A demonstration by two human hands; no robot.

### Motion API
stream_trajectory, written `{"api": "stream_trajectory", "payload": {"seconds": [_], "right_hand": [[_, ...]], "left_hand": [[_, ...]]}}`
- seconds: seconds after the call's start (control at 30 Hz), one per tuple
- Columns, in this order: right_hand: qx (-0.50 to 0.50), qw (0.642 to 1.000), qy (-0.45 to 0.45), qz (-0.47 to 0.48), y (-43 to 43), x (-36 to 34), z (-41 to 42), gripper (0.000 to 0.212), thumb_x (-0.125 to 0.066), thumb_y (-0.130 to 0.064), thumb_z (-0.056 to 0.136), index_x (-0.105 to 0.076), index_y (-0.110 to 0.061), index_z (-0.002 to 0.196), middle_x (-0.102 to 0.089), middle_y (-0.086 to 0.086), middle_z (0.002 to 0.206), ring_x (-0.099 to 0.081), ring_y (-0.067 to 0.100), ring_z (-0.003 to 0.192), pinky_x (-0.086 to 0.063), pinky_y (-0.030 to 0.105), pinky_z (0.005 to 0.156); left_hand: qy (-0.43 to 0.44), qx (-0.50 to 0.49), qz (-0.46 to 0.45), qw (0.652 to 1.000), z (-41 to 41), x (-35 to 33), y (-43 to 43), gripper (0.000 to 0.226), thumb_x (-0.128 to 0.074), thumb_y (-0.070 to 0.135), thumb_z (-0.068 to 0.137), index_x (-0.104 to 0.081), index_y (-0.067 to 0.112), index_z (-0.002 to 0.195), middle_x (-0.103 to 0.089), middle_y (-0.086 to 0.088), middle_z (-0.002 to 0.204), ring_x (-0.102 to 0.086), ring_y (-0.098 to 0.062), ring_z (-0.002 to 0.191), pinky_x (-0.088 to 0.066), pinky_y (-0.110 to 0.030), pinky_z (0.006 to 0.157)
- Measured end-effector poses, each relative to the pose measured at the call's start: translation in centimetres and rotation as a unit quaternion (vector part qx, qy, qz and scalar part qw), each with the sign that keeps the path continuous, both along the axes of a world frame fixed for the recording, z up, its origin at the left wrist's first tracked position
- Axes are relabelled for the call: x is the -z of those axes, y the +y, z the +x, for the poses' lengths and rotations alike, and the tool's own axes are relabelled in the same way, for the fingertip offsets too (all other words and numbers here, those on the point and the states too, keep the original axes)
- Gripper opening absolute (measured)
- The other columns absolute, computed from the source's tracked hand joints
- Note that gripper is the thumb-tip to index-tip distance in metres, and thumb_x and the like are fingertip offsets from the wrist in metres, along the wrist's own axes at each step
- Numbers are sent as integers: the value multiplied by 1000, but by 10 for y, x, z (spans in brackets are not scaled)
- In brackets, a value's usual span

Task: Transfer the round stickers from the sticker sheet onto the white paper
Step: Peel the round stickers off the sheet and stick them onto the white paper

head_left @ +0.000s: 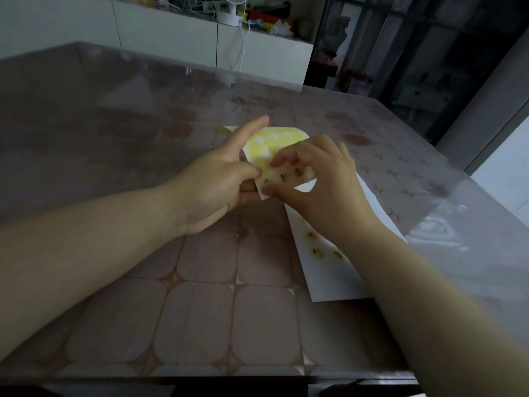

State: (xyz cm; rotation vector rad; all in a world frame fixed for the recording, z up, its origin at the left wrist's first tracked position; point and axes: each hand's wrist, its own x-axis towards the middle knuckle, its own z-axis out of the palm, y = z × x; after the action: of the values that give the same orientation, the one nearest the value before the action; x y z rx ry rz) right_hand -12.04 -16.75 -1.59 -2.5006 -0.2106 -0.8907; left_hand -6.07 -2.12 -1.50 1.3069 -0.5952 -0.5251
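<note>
The sticker sheet [289, 174], small and white with several brownish round stickers, is held above the table between both hands. My left hand [217, 179] pinches its left edge, index finger stretched forward. My right hand [323, 179] grips it with thumb below and fingertips on top. The white paper [329, 270] lies on the table under my right wrist and carries three round stickers [317, 250]. A yellow sheet with white holes [274, 144] lies behind the hands.
The table [200, 310] has a pink tile-pattern cloth under clear plastic. Its right edge runs close to the white paper. White cabinets with a small fan [229, 12] and clutter stand beyond the far edge.
</note>
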Motion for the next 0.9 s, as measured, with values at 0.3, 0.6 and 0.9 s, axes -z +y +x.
{"api": "stream_trajectory", "payload": {"seconds": [0.3,0.6,0.9], "right_hand": [[0,999,-36,2,-5,3,-1,37,-72,-43,66,-70,-32,101,-47,-13,97,-36,8,91,-39,43,90],[10,998,-65,3,-4,6,3,27,-72,-41,69,-73,-31,94,-55,-15,94,-40,9,90,-30,33,91],[7,996,-83,33,0,6,3,16,-75,-34,69,-74,-29,83,-55,-23,87,-42,6,88,-26,27,89]], "left_hand": [[-70,5,37,997,-1,2,3,59,-36,-2,98,-38,43,136,-68,-12,108,-68,-17,93,-52,-27,80],[-89,-4,58,994,-7,-4,6,61,-38,-2,98,-43,52,126,-51,-15,136,-62,-14,97,-40,-46,107],[-84,-5,23,996,-3,-1,3,52,-41,4,98,-44,44,131,-64,-9,99,-63,-11,83,-50,-33,89]]}}
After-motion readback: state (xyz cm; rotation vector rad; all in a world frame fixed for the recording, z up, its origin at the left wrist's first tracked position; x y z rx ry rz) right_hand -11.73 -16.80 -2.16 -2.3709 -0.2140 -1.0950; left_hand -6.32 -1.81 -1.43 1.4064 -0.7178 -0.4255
